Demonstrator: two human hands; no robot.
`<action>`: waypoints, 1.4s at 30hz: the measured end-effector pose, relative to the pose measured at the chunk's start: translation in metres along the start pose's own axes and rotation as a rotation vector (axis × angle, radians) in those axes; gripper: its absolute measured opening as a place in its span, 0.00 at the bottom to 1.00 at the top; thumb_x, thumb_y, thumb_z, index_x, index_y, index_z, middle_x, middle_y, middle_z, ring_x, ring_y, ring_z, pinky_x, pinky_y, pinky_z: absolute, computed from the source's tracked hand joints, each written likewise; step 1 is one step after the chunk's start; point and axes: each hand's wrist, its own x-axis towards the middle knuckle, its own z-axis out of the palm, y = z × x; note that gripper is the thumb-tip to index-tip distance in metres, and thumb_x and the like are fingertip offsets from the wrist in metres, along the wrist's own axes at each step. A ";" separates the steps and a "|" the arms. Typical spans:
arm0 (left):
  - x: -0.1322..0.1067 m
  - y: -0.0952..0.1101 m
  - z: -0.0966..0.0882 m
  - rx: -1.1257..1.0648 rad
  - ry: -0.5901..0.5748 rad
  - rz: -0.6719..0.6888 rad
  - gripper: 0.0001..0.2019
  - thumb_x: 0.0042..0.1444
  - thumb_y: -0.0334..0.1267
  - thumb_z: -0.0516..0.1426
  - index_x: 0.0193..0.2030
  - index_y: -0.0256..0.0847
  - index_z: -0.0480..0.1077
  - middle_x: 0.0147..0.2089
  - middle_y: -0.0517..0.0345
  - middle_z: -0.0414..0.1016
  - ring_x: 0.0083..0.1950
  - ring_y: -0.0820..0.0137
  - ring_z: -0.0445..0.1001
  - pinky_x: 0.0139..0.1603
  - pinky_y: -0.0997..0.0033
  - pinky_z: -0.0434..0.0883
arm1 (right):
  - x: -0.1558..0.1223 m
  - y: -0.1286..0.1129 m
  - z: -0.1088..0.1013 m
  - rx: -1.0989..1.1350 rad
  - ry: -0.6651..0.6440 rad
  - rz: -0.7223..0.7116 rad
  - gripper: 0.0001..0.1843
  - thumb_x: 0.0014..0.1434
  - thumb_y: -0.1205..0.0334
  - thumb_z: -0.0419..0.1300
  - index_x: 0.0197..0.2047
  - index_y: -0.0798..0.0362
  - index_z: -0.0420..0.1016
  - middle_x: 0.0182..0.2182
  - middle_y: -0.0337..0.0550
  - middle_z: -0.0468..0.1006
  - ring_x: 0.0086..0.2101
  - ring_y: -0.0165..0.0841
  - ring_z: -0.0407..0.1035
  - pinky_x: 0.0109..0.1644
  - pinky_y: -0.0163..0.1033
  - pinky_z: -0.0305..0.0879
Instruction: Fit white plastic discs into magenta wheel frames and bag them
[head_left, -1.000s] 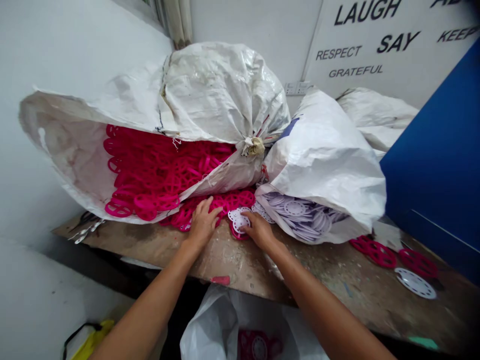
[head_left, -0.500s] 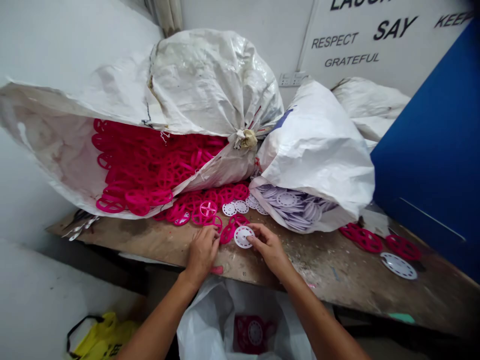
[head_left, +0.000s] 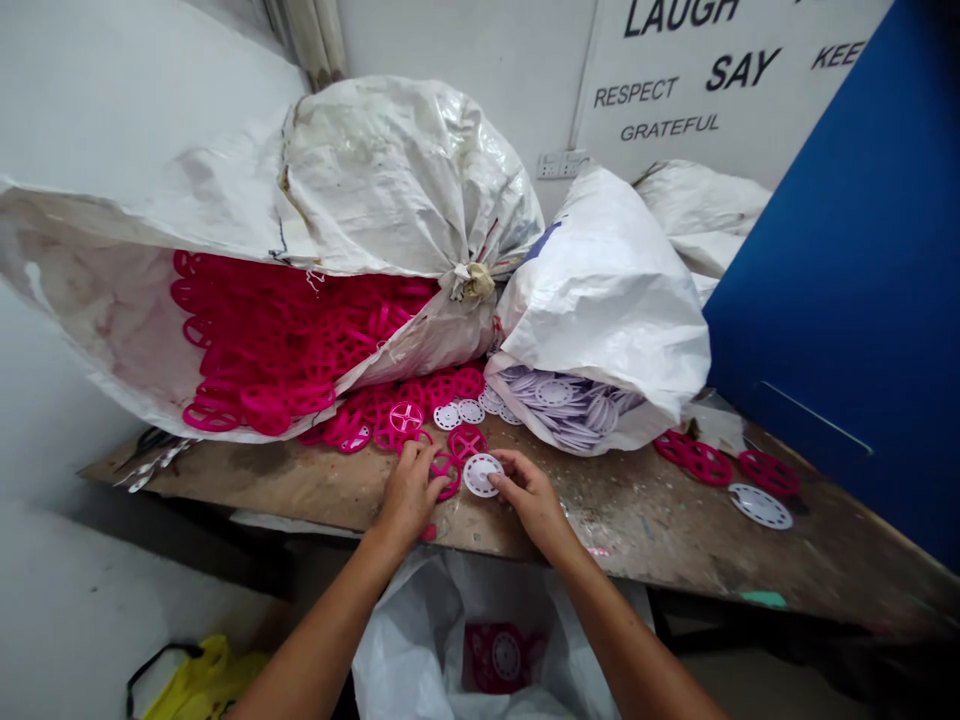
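My right hand pinches a white slotted disc by its right edge, thumb on top, just above the worktable. To its left, my left hand has its thumb and fingers closed on the left side of a pink spoked wheel. That wheel and the disc are side by side. Another pink wheel lies just behind them. Loose pink wheels and several white discs lie farther back, in front of the sacks.
A large sack spills pink wheels; a smaller sack holds white discs. Below the table edge hangs an open white bag with pink and white pieces inside. A blue panel stands at right.
The view has shifted slightly right. My left hand has closed on a pink wheel and drawn it beside the white disc, which stays in my right hand.
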 end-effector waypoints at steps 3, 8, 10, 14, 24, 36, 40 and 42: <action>-0.013 0.006 -0.005 -0.211 0.020 -0.160 0.11 0.51 0.35 0.57 0.43 0.40 0.68 0.41 0.54 0.71 0.41 0.64 0.73 0.44 0.62 0.70 | -0.006 -0.012 0.000 0.076 0.040 -0.015 0.18 0.53 0.57 0.60 0.47 0.54 0.71 0.30 0.38 0.72 0.26 0.28 0.63 0.28 0.32 0.59; -0.042 0.033 -0.002 -0.991 -0.093 -0.547 0.20 0.48 0.43 0.61 0.46 0.41 0.62 0.37 0.55 0.76 0.35 0.66 0.76 0.35 0.67 0.73 | -0.021 -0.026 0.006 0.017 0.005 -0.075 0.18 0.55 0.58 0.59 0.49 0.52 0.72 0.35 0.42 0.74 0.32 0.31 0.66 0.34 0.34 0.63; -0.050 0.043 0.001 -1.122 -0.110 -0.582 0.24 0.48 0.44 0.61 0.51 0.40 0.62 0.42 0.52 0.76 0.38 0.66 0.77 0.37 0.67 0.74 | -0.026 -0.025 0.010 -0.125 -0.006 -0.128 0.18 0.56 0.60 0.59 0.50 0.51 0.73 0.38 0.43 0.74 0.35 0.33 0.67 0.39 0.37 0.64; -0.059 0.051 0.005 -1.106 -0.079 -0.570 0.22 0.55 0.49 0.56 0.52 0.37 0.65 0.47 0.47 0.75 0.42 0.64 0.75 0.36 0.69 0.73 | -0.035 -0.022 0.014 -0.371 -0.017 -0.291 0.17 0.58 0.61 0.57 0.50 0.48 0.76 0.40 0.46 0.73 0.39 0.35 0.68 0.43 0.39 0.65; -0.065 0.052 0.000 -0.923 -0.086 -0.415 0.18 0.59 0.47 0.51 0.51 0.38 0.67 0.48 0.49 0.74 0.47 0.63 0.73 0.48 0.65 0.70 | -0.036 -0.032 0.014 -0.252 -0.087 -0.105 0.14 0.61 0.58 0.53 0.45 0.52 0.76 0.35 0.43 0.77 0.32 0.32 0.70 0.35 0.35 0.66; -0.090 0.059 0.001 -0.879 -0.350 -0.482 0.19 0.55 0.44 0.54 0.51 0.35 0.65 0.35 0.51 0.77 0.31 0.67 0.77 0.31 0.71 0.71 | -0.061 -0.024 -0.010 -0.211 -0.403 0.042 0.20 0.55 0.61 0.60 0.52 0.50 0.66 0.36 0.40 0.76 0.36 0.32 0.70 0.38 0.34 0.64; -0.087 0.050 -0.015 -0.627 -0.475 -0.360 0.21 0.51 0.39 0.58 0.53 0.42 0.68 0.41 0.53 0.78 0.27 0.70 0.75 0.29 0.72 0.69 | -0.035 -0.034 -0.022 -0.351 -0.456 0.000 0.18 0.54 0.57 0.61 0.48 0.52 0.72 0.34 0.41 0.77 0.34 0.33 0.70 0.35 0.34 0.63; -0.076 0.036 -0.025 -0.416 -0.312 -0.255 0.20 0.51 0.37 0.58 0.53 0.46 0.69 0.43 0.54 0.78 0.30 0.69 0.74 0.34 0.70 0.70 | -0.008 -0.040 -0.020 -0.461 -0.339 -0.095 0.13 0.58 0.57 0.57 0.44 0.53 0.75 0.34 0.41 0.77 0.34 0.33 0.70 0.36 0.35 0.63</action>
